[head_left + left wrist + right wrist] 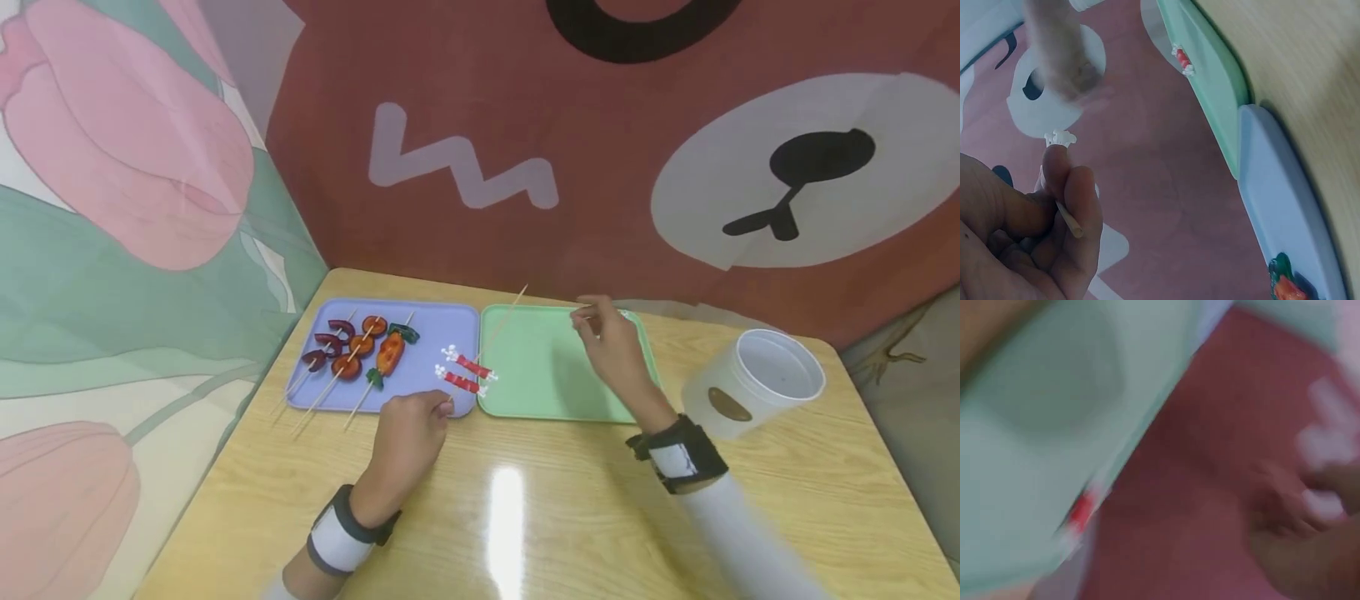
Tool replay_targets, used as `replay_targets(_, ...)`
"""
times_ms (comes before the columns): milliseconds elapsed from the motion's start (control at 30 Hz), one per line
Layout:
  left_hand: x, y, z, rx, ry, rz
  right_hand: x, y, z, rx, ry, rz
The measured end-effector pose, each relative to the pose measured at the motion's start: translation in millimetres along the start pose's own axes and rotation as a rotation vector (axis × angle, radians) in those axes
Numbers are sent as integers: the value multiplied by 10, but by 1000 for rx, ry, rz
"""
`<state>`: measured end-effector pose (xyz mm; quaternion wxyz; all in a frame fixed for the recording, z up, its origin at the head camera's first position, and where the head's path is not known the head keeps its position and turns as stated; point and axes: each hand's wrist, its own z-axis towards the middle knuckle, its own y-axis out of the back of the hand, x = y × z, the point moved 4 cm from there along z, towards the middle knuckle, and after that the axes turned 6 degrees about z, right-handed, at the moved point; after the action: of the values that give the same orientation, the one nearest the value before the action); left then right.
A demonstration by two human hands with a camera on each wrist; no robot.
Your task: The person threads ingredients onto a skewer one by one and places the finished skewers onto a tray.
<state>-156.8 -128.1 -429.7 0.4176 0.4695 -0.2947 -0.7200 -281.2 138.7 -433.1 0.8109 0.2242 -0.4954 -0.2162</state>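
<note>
My left hand [411, 437] pinches the lower end of a thin wooden skewer [504, 321] between thumb and fingers, and the stick's butt end [1071, 222] pokes out of the grip. Two red pieces with white knobbly ends [467, 372] sit across the skewer, above where the trays meet. Over the right part of the green tray [525, 408] hovers my right hand [611, 346], fingers loosely bent, with nothing seen in them. Another red piece with white ends [1182, 59] lies at that tray's far right corner, mostly hidden behind the right hand in the head view.
Left of the green tray, a blue-purple tray [442, 321] carries several loaded skewers, one with an orange piece [390, 353] between green ones. Their sticks overhang its front edge. A white tub [720, 392] stands at the right. A painted wall [450, 242] rises behind the wooden table [585, 517].
</note>
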Motion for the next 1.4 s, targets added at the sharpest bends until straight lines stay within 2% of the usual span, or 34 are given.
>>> replay_targets(100, 50, 2, -30, 25, 20, -11, -511, 59, 145, 125, -111, -241)
replay_targets(167, 76, -5, -50, 38, 32, -17, -777, 73, 184, 186, -121, -359)
replay_targets(267, 110, -16, -71, 35, 34, -19, -1011, 76, 200, 219, -93, -469)
replay_targets(500, 135, 9, -72, -7, 11, -5, -1155, 35, 241, 239, -39, -556)
replay_targets(667, 119, 3, -70, 6, 8, -3, -1179, 16, 251, 244, 27, -568)
replay_targets(833, 107, -9, -73, 28, 19, -3, -1153, -24, 253, 274, 102, -640)
replay_targets(933, 95, -22, -74, 42, 21, -11, -1095, -33, 252, 275, 99, -617)
replay_targets(1100, 62, -61, -78, 68, 10, -29, -909, 4, 249, 200, 64, -417)
replay_targets(1233, 31, -105, -93, 84, -20, -45, -665, 18, 226, 138, 59, -257)
replay_targets(1400, -28, -155, -112, 101, -61, -46, -272, 70, 187, 72, 26, -124)
